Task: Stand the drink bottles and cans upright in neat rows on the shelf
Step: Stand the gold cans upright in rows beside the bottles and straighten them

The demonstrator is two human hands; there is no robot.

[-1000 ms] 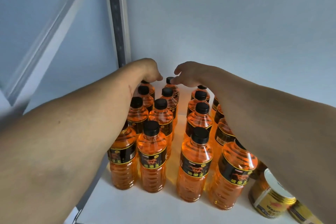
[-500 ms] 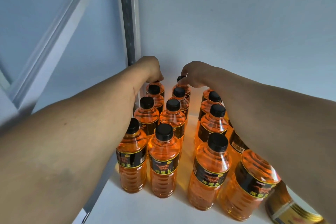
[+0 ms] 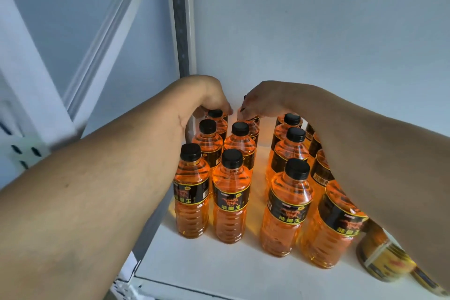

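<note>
Several orange drink bottles (image 3: 231,200) with black caps and black labels stand upright in rows on the white shelf (image 3: 219,268). My left hand (image 3: 207,95) reaches to the back of the left row and curls over the top of the rearmost bottle (image 3: 215,114). My right hand (image 3: 263,102) grips the top of the rearmost bottle (image 3: 253,126) in the second row, hiding its cap. A gold can (image 3: 382,258) sits at the front right, partly behind my right forearm.
A grey metal upright (image 3: 181,31) stands at the shelf's back left corner, against the pale wall (image 3: 316,31). A slanted white brace (image 3: 104,39) runs at left. Bare shelf surface lies in front of the bottles.
The view has moved closer and shifted right. Both hands have settled lower onto the tops of the rearmost bottles; the right hand now covers its bottle's cap.
</note>
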